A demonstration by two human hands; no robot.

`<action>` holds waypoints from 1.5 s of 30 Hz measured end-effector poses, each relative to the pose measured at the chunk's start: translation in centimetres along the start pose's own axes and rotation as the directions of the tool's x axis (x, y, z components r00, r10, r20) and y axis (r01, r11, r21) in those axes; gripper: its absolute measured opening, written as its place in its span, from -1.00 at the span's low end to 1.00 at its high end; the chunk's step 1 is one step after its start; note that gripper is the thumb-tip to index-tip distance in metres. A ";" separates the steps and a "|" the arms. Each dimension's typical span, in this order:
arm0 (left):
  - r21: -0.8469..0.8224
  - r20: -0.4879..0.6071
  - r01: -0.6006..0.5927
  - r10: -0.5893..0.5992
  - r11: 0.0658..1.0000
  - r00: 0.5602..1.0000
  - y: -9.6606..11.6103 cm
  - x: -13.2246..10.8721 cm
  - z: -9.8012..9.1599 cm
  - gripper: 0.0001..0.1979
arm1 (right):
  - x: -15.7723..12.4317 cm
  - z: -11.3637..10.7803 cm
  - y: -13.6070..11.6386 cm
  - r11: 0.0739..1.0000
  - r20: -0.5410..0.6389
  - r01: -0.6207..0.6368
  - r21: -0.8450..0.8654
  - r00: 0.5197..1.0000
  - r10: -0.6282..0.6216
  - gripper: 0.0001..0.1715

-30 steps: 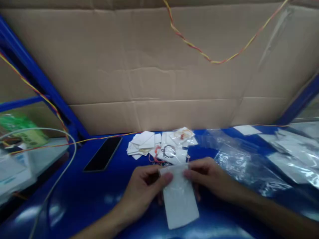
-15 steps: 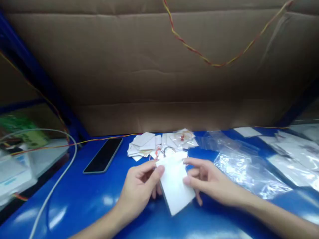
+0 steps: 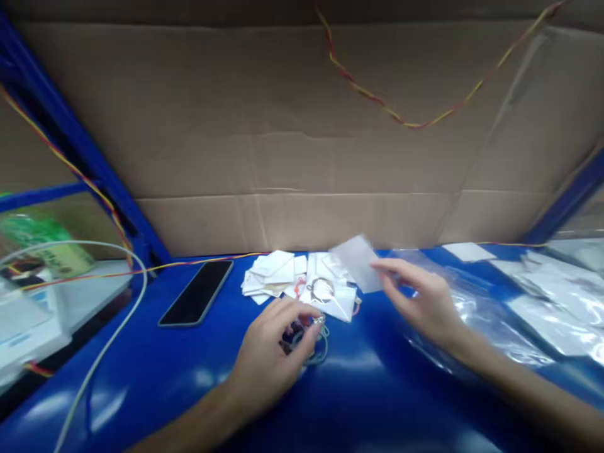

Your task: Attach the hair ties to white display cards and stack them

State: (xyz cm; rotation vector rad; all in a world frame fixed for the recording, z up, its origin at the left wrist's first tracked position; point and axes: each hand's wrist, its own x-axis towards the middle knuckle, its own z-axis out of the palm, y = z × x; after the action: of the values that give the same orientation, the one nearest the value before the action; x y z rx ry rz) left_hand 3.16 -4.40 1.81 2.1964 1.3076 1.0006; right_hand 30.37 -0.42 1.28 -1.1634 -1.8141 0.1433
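My left hand (image 3: 276, 352) is closed low over the blue table, pinching a grey-green cord loop (image 3: 319, 352) with a shiny metal piece at thumb and forefinger. Some darker strands show inside its curled fingers. My right hand (image 3: 422, 302) grips a small, thin whitish sheet (image 3: 358, 261), perhaps a small bag, by its edge above the pile. Beneath it lie white packets (image 3: 342, 304) and a dark ring-shaped cord (image 3: 323, 289). A red-orange cord (image 3: 299, 286) sits just left of that ring.
Several white cards (image 3: 274, 267) lie stacked at the back. A phone (image 3: 197, 294) rests to the left, near a pale cable (image 3: 117, 327). Clear plastic bags (image 3: 486, 321) and more white packets (image 3: 557, 302) spread to the right. A cardboard wall (image 3: 302, 151) closes off the back.
The white packet that both hands held has left the left hand, which now grips cord. My right hand has moved up and right with a thin whitish sheet. A white packet shows on the pile.
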 end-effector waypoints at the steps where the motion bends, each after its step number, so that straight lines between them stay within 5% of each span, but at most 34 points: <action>1: 0.023 0.029 -0.039 0.038 0.999 0.999 -0.1 0.0 0.0 -0.86 | 0.0 0.0 0.3 0.998 0.007 0.036 -0.042 0.999 -0.035 -0.66; 5: 0.111 0.109 -0.125 0.113 0.986 0.988 -0.5 -0.1 0.3 -0.88 | -0.1 0.3 1.0 0.931 0.144 0.192 -0.310 0.978 -0.153 -0.39; 8: 0.161 0.148 -0.149 0.126 0.976 0.981 -0.8 -0.2 0.3 -0.91 | -0.4 0.6 0.7 0.835 0.334 0.346 -0.428 0.919 -0.210 -0.22; 12: 0.154 0.190 -0.156 0.126 0.976 0.974 -1.0 -0.2 0.4 -0.91 | -1.0 0.9 -0.5 0.812 0.470 0.443 -0.380 0.849 -0.243 -0.23; 19: 0.174 0.216 -0.148 0.109 0.973 0.970 -0.7 -0.2 0.6 -0.91 | -1.9 1.2 -2.1 0.871 0.625 0.407 -0.276 0.765 -0.159 -0.27; 23: 0.179 0.241 -0.144 0.099 0.973 0.965 -0.6 -0.1 0.5 -0.91 | -1.3 0.8 -1.4 0.852 0.590 0.405 -0.332 0.794 -0.148 -0.42; 27: 0.162 0.234 -0.155 0.115 0.974 0.965 -1.0 -0.3 0.6 -0.90 | 0.1 -0.2 1.0 0.764 0.472 0.343 -0.546 0.880 -0.057 -0.66; 35: 0.153 0.233 -0.156 0.118 0.976 0.965 -1.3 -0.4 0.5 -0.90 | 0.9 -1.4 5.8 0.715 0.408 0.209 -0.667 0.906 0.116 -0.49; 40: 0.159 0.233 -0.163 0.123 0.974 0.965 -1.3 -0.3 0.5 -0.91 | 1.5 -1.4 6.0 0.755 0.349 0.155 -0.637 0.931 0.103 -0.65; 45: 0.156 0.228 -0.151 0.113 0.976 0.967 -1.1 -0.3 0.5 -0.90 | 2.2 -2.0 4.0 0.847 0.142 0.048 -0.530 0.989 0.033 -0.70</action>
State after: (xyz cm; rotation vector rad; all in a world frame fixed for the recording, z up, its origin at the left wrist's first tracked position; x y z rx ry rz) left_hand 2.80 -4.10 0.65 2.4716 1.1982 0.6875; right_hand 34.30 2.67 1.64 -1.5618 -2.0573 -0.3134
